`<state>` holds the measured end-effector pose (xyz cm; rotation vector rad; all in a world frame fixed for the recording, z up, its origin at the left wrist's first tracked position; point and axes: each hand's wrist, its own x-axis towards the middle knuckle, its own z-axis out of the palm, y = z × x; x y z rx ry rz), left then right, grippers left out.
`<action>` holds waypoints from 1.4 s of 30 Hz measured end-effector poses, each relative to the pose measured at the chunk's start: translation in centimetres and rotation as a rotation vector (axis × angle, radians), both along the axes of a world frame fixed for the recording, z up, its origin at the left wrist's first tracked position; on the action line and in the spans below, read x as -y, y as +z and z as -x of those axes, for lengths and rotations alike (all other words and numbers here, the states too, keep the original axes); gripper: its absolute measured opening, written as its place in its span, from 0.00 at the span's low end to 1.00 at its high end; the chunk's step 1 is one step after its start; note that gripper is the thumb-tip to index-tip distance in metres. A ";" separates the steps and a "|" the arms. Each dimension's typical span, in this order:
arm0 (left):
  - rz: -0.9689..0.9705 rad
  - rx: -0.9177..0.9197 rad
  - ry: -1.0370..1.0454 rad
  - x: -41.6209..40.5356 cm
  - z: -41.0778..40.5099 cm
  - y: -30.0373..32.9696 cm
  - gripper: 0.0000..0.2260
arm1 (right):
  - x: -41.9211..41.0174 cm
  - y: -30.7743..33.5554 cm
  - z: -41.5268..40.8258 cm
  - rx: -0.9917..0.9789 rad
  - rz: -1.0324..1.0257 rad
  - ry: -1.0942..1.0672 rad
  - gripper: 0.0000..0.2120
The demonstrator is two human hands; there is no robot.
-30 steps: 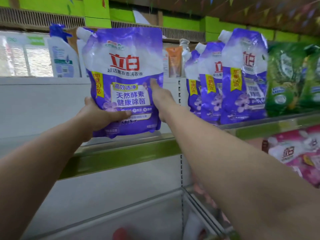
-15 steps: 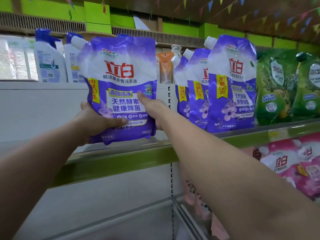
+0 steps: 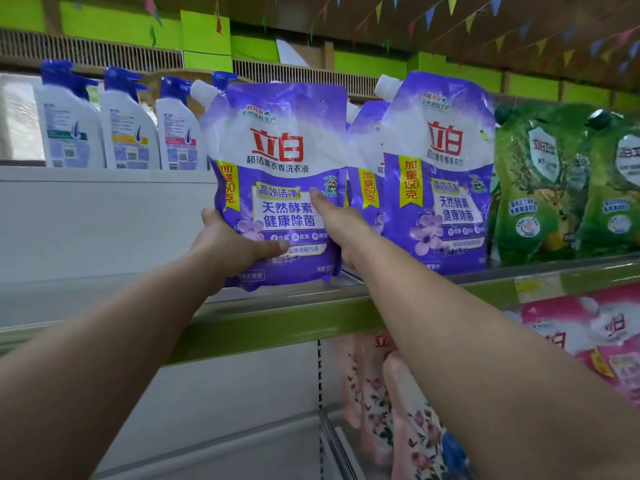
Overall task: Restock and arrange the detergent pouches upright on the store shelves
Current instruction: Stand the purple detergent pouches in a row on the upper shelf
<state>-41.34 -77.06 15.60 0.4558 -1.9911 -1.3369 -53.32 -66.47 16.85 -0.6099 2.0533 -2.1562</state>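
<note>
Purple detergent pouch upright at frame centre, base just above green shelf edge. Left hand grips lower left corner, thumb across front. Right hand clasps right edge, thumb on label. Shelved purple pouches just right; green pouches far right; spray bottles upper left.

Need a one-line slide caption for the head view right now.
Both hands, left and right, hold a purple detergent pouch upright above the shelf edge, beside matching purple pouches.
</note>
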 end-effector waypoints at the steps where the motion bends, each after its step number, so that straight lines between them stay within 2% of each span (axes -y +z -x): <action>1: -0.009 -0.003 0.004 -0.2 0.2 0.0 0.38 | -0.1 0.0 0.1 0.001 0.000 0.006 0.24; 5: -0.018 -0.004 0.025 -0.1 0.6 0.1 0.38 | 0.0 -0.1 0.5 -0.015 0.005 -0.013 0.24; 17: 0.016 -0.024 -0.006 -0.2 0.5 -0.4 0.34 | 0.2 -1.1 0.1 -0.099 -0.015 -0.142 0.39; 22: 0.026 -0.013 0.003 -0.5 0.2 -0.4 0.33 | -1.1 -1.0 -0.8 -0.106 -0.002 -0.136 0.35; 26: 0.015 0.018 -0.012 -0.5 -0.5 0.0 0.35 | -1.4 -1.0 -1.4 -0.154 -0.030 -0.164 0.38; 31: 0.036 -0.026 -0.018 -0.5 -0.7 -0.5 0.33 | -2.1 -1.4 -1.5 -0.197 -0.003 -0.155 0.25; 33: 0.035 -0.043 -0.030 -0.4 -0.7 -0.6 0.34 | -2.2 -1.4 -1.7 -0.200 0.000 -0.167 0.26; 36: 0.025 -0.057 -0.044 -0.3 -0.6 -0.7 0.34 | -1.8 -1.0 -1.8 -0.170 0.003 -0.177 0.38; 37: 0.023 -0.058 -0.047 -0.3 -0.6 -0.7 0.33 | -1.8 -0.6 -1.8 -0.178 0.020 -0.185 0.39; 42: 0.029 -0.060 -0.044 -0.4 -0.8 -0.8 0.32 | -2.2 3.5 -1.8 -0.319 0.126 -0.272 0.30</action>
